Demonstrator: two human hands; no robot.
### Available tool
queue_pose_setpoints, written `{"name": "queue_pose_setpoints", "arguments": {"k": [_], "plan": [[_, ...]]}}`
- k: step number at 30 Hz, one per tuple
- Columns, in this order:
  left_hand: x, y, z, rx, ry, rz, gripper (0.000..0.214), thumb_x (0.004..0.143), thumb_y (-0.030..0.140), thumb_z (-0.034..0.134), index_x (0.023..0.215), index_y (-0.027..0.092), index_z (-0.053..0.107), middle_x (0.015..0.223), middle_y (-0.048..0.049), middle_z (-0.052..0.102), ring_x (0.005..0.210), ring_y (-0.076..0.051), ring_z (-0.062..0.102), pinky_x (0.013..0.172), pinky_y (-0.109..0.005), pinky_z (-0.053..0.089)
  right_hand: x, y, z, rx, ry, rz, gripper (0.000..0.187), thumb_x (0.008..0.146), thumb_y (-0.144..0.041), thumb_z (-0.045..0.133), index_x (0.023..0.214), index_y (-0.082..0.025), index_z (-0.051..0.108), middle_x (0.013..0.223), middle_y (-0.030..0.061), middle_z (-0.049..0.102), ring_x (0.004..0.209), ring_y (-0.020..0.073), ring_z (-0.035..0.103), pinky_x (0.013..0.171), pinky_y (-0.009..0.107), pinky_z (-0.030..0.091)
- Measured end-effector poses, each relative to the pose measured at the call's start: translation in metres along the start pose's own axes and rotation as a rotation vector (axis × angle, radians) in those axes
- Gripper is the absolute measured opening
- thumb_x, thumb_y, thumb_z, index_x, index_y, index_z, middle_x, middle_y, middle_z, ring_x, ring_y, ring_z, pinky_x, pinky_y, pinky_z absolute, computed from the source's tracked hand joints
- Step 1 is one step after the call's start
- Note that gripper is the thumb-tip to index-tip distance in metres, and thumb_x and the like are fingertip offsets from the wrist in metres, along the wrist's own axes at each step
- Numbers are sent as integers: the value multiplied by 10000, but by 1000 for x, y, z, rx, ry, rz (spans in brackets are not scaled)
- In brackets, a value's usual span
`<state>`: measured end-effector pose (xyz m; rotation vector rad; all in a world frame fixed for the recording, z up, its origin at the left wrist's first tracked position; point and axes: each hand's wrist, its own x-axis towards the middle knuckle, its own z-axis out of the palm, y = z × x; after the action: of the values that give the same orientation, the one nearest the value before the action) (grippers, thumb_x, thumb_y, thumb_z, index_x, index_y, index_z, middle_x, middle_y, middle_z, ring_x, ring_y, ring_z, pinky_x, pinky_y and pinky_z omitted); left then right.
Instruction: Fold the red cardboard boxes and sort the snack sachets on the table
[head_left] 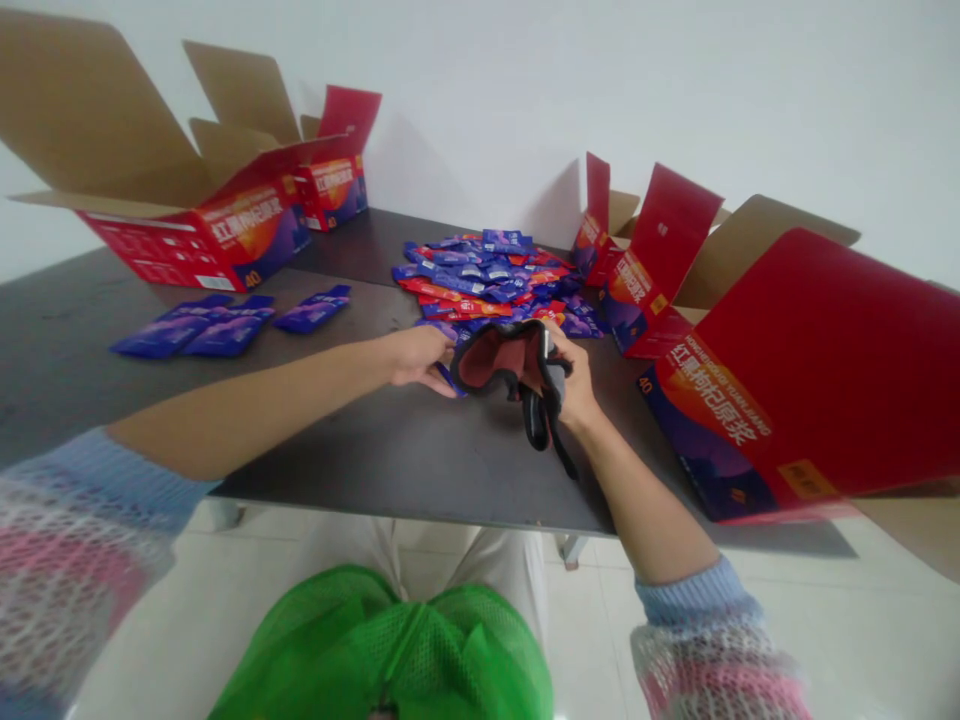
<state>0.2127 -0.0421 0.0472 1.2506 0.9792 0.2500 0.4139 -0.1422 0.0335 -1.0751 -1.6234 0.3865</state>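
In the middle of the table, my right hand (574,375) is closed around the side of a fabric pouch (487,358) with black edging, a reddish-brown lining and a dangling black strap. Its mouth faces me; whether anything lies inside I cannot tell. My left hand (421,358) is at the pouch's left side, thumb and fingers closed on a blue-purple sachet (448,378) that is mostly hidden. Just beyond both hands lies a heap of blue and red sachets (480,275). Several blue sachets (225,330) lie flat to the left, apart from the heap.
Open red cartons stand on both sides of the dark table (360,450): a large one (247,235) and a smaller one (334,190) at left, several at right, the nearest (720,430) close to my right forearm. A white wall (480,110) rises behind. Green mesh (397,650) covers my lap.
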Motion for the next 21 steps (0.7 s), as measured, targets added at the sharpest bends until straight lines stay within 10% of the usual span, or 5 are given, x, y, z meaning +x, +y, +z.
{"name": "queue_pose_setpoints", "arguments": {"k": [5,11,21], "plan": [[22,-10,31,-252,-282,-96,189,892,235,545,890,132,704,715,-92,732,591,-187,681,652,-331,603,-8,1,13,-279,-178,-3,239,756,-204,681,986,-250,729,1130,56,645,1048,217,610,946,367,490],[30,-13,39,-191,-170,-88,159,864,223,574,910,139,701,658,-79,715,519,-192,655,624,-372,605,-9,19,5,-482,-321,3,384,728,-104,588,1044,-274,726,1195,33,648,1092,227,587,935,348,483],[22,-13,30,-154,-162,-109,200,860,33,455,859,65,653,746,-168,745,699,-283,752,786,-477,608,8,59,-27,-851,-211,246,184,758,-265,633,908,-225,732,1078,64,681,1008,270,612,806,356,491]]}}
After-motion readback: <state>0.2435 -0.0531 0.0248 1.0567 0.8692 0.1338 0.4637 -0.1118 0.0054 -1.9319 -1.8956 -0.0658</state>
